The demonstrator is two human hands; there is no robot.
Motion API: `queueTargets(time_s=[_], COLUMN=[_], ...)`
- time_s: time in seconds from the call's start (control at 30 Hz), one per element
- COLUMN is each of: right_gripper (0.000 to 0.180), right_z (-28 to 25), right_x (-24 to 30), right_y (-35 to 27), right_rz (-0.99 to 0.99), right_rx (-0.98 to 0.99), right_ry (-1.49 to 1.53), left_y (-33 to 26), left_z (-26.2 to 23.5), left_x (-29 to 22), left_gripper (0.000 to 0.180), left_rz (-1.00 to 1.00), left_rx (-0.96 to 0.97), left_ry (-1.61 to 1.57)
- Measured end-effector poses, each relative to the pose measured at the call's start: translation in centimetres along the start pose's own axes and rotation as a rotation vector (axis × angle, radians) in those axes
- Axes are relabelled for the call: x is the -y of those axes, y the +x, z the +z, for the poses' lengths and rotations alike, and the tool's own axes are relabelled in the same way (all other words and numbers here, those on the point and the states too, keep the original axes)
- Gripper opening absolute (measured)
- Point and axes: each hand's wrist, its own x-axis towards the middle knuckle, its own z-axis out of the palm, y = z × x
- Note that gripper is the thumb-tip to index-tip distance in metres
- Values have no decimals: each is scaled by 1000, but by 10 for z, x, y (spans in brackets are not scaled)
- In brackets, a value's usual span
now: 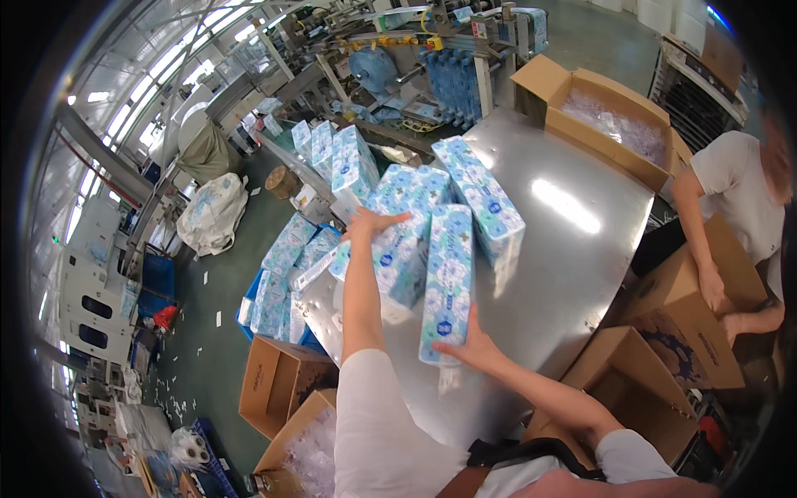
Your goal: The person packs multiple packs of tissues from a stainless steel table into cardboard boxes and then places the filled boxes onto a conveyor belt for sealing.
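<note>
White sleeves [369,407], hands [368,222] [480,349] on floral packs [449,270] (left splayed, right gripping), shiny table [569,266], green floor [212,324]

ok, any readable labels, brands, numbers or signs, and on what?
Wording and brands left uncopied.
Floral pack at the right hand: dark-blue badge, lettering.
Lower-left carton: dark lettering.
Co-worker's carton: dark graphic, small print.
Farther packs: too small to read.

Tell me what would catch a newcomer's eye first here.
Blue floral packs cluster mid-picture on the shiny metal table, with the person's left hand and right hand on them. Next, an open carton at the table's far right, and a co-worker at the right edge handling a brown box.
</note>
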Motion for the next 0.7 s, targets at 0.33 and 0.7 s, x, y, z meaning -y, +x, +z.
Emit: queueTargets(time_s=[0.33, 0.7], right_gripper=[104, 75], right_z=[-15, -110], right_x=[-11, -29], right_y=[129, -58], right_rz=[79, 465], right_rx=[21, 323], right_ry=[966, 685], left_y=[-6, -292], left_z=[9, 88], left_x=[57, 163], left_gripper=[137, 104], left_rz=[354, 421], left_rx=[36, 103], left_ry=[-66, -347])
